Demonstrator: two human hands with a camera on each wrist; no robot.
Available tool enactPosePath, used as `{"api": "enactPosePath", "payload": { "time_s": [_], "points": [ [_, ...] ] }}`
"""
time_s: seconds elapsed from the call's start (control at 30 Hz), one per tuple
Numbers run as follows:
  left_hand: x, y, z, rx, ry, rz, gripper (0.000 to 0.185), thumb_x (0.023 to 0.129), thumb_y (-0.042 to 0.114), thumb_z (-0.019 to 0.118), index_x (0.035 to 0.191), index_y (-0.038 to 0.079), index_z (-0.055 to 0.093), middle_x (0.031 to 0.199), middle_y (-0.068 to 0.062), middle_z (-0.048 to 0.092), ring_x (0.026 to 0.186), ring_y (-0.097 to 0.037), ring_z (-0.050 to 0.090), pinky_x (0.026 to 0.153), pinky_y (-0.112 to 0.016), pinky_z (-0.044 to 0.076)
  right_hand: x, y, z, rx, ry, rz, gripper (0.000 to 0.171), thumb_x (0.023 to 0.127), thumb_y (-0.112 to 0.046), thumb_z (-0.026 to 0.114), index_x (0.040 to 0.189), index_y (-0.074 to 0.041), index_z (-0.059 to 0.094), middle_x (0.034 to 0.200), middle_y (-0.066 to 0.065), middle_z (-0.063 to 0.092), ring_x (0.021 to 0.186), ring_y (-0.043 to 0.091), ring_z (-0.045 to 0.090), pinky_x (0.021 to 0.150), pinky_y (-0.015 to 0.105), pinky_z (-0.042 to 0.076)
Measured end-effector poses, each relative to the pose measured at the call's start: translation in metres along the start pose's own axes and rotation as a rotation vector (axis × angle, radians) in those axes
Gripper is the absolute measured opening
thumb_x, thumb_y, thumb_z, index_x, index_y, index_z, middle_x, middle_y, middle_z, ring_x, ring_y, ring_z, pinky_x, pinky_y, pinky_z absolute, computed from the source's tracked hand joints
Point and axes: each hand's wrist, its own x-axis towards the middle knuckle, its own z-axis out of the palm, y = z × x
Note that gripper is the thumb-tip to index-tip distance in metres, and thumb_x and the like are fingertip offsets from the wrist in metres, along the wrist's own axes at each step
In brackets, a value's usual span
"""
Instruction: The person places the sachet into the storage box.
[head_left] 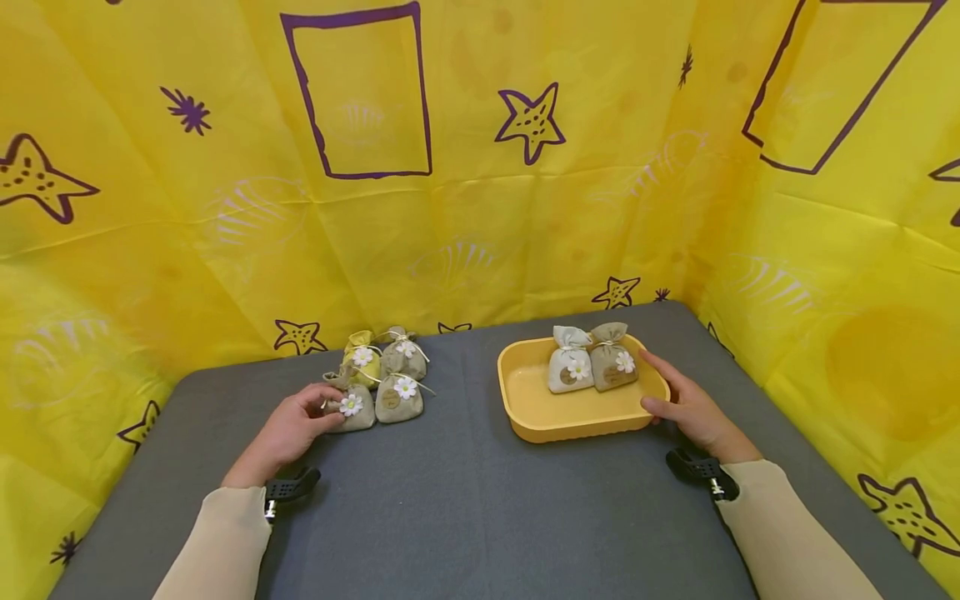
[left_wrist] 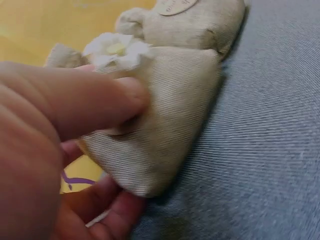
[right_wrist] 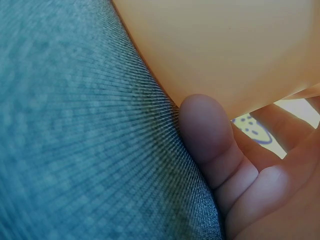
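My left hand (head_left: 294, 429) grips a beige cloth sachet (head_left: 358, 412) at the left, thumb across its front beside a white daisy (left_wrist: 118, 51) and fingers behind it. Other tied sachets crowd against it: a beige one (head_left: 392, 403) with a round tag, a yellow one (head_left: 369, 374) and a grey-brown one (head_left: 412, 364) behind. My right hand (head_left: 693, 412) holds the right end of a yellow tray (head_left: 525, 423), thumb at its near corner and fingers along the far side. Inside the tray lean a whitish sachet (head_left: 560, 363) and a brown sachet (head_left: 602, 377), both with daisies.
A dark grey cloth (head_left: 450, 508) covers the table. Yellow curtains (head_left: 480, 225) with purple starfish drawings hang close behind the table and along its right side. Each wrist wears a black strap mount (head_left: 291, 486).
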Motion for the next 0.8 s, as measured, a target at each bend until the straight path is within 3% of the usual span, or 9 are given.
{"api": "enactPosePath", "payload": {
  "time_s": [0.17,0.33,0.5,0.8],
  "points": [
    [-0.007,0.002,-0.004,0.044,-0.058,0.007,0.039,0.088,0.028,0.079,0.123,0.016,0.068,0.117,-0.007,0.061,0.088,-0.026,0.053,0.070,-0.037,0.047,-0.001,0.000,0.001,0.003,0.000,0.002,0.076,0.097,-0.022,0.064,0.161,-0.019,0.022,0.151,0.022,0.030,0.090,0.028,0.057,0.072,0.032,0.052],
    [-0.015,0.006,-0.005,0.093,-0.091,0.073,0.038,0.087,0.028,0.080,0.122,0.017,0.071,0.121,-0.004,0.062,0.090,-0.023,0.056,0.072,-0.035,0.049,0.000,0.000,0.000,0.007,-0.002,-0.006,0.076,0.097,-0.021,0.064,0.161,-0.018,0.022,0.151,0.022,0.030,0.091,0.029,0.057,0.072,0.032,0.052],
    [-0.022,0.012,-0.007,0.074,-0.117,0.077,0.032,0.084,0.023,0.083,0.113,0.015,0.074,0.114,-0.004,0.063,0.083,-0.022,0.053,0.066,-0.031,0.047,0.000,0.000,-0.001,0.002,0.001,-0.010,0.076,0.097,-0.021,0.064,0.160,-0.016,0.022,0.150,0.021,0.030,0.092,0.029,0.057,0.071,0.032,0.052],
    [-0.027,0.020,-0.009,0.045,-0.165,0.069,0.034,0.086,0.019,0.080,0.117,0.012,0.071,0.121,-0.009,0.061,0.084,-0.022,0.055,0.066,-0.031,0.048,-0.001,0.002,-0.001,0.001,-0.003,-0.010,0.075,0.098,-0.021,0.063,0.160,-0.015,0.022,0.151,0.022,0.029,0.091,0.029,0.057,0.071,0.032,0.052]
  ]
}}
